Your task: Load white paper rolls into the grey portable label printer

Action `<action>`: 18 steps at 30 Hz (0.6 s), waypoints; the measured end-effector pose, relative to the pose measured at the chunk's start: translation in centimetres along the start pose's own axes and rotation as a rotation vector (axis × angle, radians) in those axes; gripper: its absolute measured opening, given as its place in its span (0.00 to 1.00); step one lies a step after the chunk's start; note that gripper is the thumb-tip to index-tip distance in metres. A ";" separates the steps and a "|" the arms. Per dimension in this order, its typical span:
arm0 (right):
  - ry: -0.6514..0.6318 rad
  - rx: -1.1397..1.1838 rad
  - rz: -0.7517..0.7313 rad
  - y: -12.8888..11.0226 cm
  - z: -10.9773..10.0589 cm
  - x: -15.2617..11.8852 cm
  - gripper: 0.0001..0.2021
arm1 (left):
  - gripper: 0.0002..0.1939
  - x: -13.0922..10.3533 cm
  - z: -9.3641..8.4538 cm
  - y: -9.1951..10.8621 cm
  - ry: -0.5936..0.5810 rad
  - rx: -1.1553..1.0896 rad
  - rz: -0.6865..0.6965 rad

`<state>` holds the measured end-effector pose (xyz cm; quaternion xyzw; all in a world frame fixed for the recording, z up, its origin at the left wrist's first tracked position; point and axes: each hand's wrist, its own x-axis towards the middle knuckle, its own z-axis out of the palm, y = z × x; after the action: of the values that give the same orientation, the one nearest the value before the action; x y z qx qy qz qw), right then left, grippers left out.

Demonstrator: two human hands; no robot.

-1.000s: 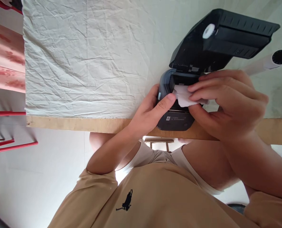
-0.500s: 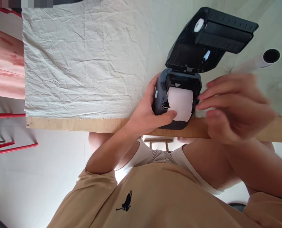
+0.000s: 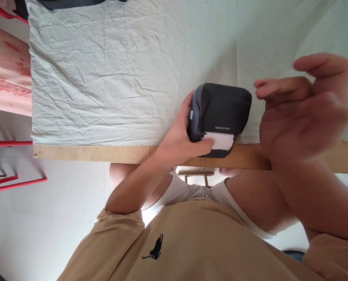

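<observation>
A dark label printer (image 3: 225, 105) stands near the table's front edge with its lid down. White label paper (image 3: 223, 140) sticks out from under the lid's front edge. My left hand (image 3: 181, 136) is wrapped round the printer's left side, its thumb pressing on the paper. To the right of the printer, apart from it, my right hand (image 3: 305, 113) is raised with its fingers spread and bent, holding nothing. Whether the lid is fully latched cannot be seen.
A wrinkled pale cloth (image 3: 112, 78) covers the table, whose bare wooden edge (image 3: 98, 153) runs along the front. A dark object (image 3: 71, 3) lies at the far left edge. Pink patterned fabric (image 3: 8, 74) and red metal bars (image 3: 18, 185) are at the left.
The printer's lid has swung down from upright over the paper roll. My right hand has moved up and right, away from the printer. My left hand keeps its hold.
</observation>
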<state>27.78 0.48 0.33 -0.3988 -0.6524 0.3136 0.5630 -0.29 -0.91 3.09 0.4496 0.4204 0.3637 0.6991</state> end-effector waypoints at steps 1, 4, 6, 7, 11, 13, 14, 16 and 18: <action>-0.016 -0.021 0.024 0.0 0.2 -0.1 0.24 | 0.66 0.0 0.0 -0.1 -0.001 -0.004 -0.002; -0.124 -0.107 0.050 -0.6 1.2 -0.3 0.25 | 0.59 -0.1 -0.2 -0.5 -0.007 -0.006 0.024; -0.235 -0.143 0.003 -1.2 1.8 -0.4 0.30 | 0.53 -0.2 -0.3 -0.8 -0.015 -0.037 0.061; -0.282 -0.157 -0.017 -1.4 1.9 -0.4 0.32 | 0.50 -0.2 -0.3 -0.9 -0.022 -0.051 0.066; -0.339 -0.176 0.009 -2.1 1.9 -0.3 0.34 | 0.40 -0.2 -0.4 -1.0 -0.013 -0.058 0.023; -0.345 -0.180 0.019 -2.2 1.7 -0.2 0.37 | 0.40 -0.2 -0.4 -1.0 -0.013 -0.060 0.011; -0.349 -0.182 0.017 -2.2 1.7 -0.2 0.38 | 0.41 -0.1 -0.5 -1.0 -0.013 -0.063 0.009; -0.340 -0.191 0.014 -2.1 1.6 -0.3 0.38 | 0.44 -0.1 -0.4 -1.0 -0.013 -0.064 0.011; -0.335 -0.196 0.034 -1.9 1.6 -0.4 0.35 | 0.44 0.0 -0.2 -0.8 -0.004 -0.069 0.018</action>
<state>25.88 -0.70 1.46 -0.4050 -0.7576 0.3200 0.3995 -0.31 -1.11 2.28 0.4298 0.4021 0.3832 0.7119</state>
